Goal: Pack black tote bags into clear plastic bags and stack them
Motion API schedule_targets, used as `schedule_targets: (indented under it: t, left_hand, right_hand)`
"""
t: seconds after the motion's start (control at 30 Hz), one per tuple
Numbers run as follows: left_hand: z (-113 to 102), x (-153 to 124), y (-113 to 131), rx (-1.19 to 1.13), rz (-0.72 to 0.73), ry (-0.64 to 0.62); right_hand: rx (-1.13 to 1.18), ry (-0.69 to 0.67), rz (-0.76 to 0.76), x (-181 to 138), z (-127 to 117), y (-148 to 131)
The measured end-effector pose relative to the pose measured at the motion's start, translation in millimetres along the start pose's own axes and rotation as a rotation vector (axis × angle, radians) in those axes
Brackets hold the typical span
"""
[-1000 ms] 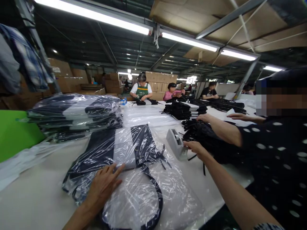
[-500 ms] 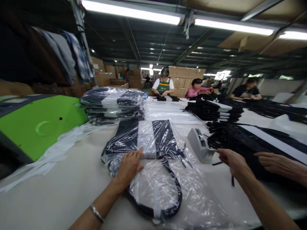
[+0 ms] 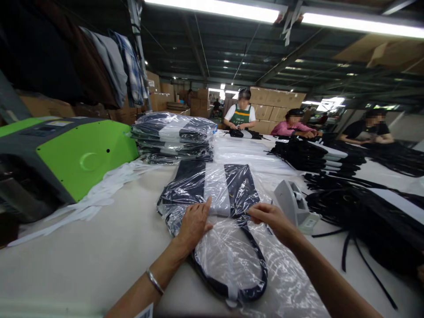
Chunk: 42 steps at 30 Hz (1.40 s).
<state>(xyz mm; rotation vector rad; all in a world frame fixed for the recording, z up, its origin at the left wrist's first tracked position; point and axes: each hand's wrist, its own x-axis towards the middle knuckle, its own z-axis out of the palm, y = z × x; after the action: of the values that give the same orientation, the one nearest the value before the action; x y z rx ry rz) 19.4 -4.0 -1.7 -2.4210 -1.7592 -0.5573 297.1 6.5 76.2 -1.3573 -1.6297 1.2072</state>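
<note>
A folded dark garment with a neck loop, apparently an apron (image 3: 185,185), lies in a clear plastic bag (image 3: 288,269) before me. A pale paper band (image 3: 217,187) runs across it, and the dark loop (image 3: 260,260) points towards me. My left hand (image 3: 194,223) rests on the bag at the band's lower left, its fingers stretched out. Just right of the band, at the bag's surface, my right hand (image 3: 266,216) has thumb and forefinger pinched together. Whatever they hold is too small to make out. A grey dispenser (image 3: 291,203) stands right of the bag.
Bagged garments (image 3: 172,139) are stacked behind, beside flat clear bags (image 3: 245,152). A green machine (image 3: 86,159) and white strips (image 3: 109,185) are at left. Black garments (image 3: 364,207) with loose straps lie at right. Several people, one in a green apron (image 3: 241,115), sit or stand across the table.
My right hand has moved left from the dispenser to the bagged garment. My left hand stays on the bag. Another person's hand at the right has withdrawn, and the view has swung left.
</note>
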Motion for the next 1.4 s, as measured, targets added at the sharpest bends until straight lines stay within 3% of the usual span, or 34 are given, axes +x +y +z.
schedule_targets:
  t: [0.1,0.17,0.33,0.47,0.7,0.83,0.93,1.03,1.1,1.2,1.3,1.4]
  left_hand:
    - [-1.2,0.5,-0.5,-0.048,-0.006,-0.007]
    - [-1.4,1.0,-0.8,-0.072,-0.018,-0.021]
    - [0.6,0.5,-2.8,-0.124,-0.043,-0.015]
    - [2.0,-1.3,-5.1,-0.148,-0.040,-0.013]
    - [2.6,-2.6,-7.1,-0.152,-0.027,-0.004]
    - [1.2,-1.2,-7.4,-0.145,-0.031,-0.013]
    - [-3.9,0.6,-7.8,-0.202,-0.011,-0.005]
    - [-12.7,-5.5,-7.8,-0.228,0.008,0.090]
    - [-17.3,-18.4,-8.0,-0.196,-0.024,0.180]
    - [-15.3,-48.5,-8.5,-0.156,-0.142,0.250]
    - [-2.5,-76.2,-7.3,-0.180,-0.245,0.229]
    - [9.8,-85.7,-8.8,-0.241,-0.242,0.200]
  right_hand:
    - [-0.130,-0.201,-0.018,40.0,63.8,-26.5]
    - [-0.336,-0.242,0.024,65.4,88.4,-25.9]
    - [-0.654,-0.257,0.149,109.9,103.2,-10.8]
    - [-0.820,-0.288,0.181,121.8,97.9,-12.7]
    - [-1.015,-0.081,0.059,107.2,86.7,-9.1]
    - [-1.026,0.040,-0.048,88.4,43.1,5.8]
    - [-0.926,0.315,-0.105,80.2,-4.1,27.0]
    - [-0.639,0.558,0.046,80.3,-35.7,52.9]
    - [-0.491,0.557,0.179,83.7,-42.2,66.6]
    - [-0.398,0.521,0.248,91.7,-38.6,74.8]
    - [-0.341,0.491,0.290,99.4,-32.7,70.5]
    - [-0.291,0.404,0.335,97.4,-27.9,64.3]
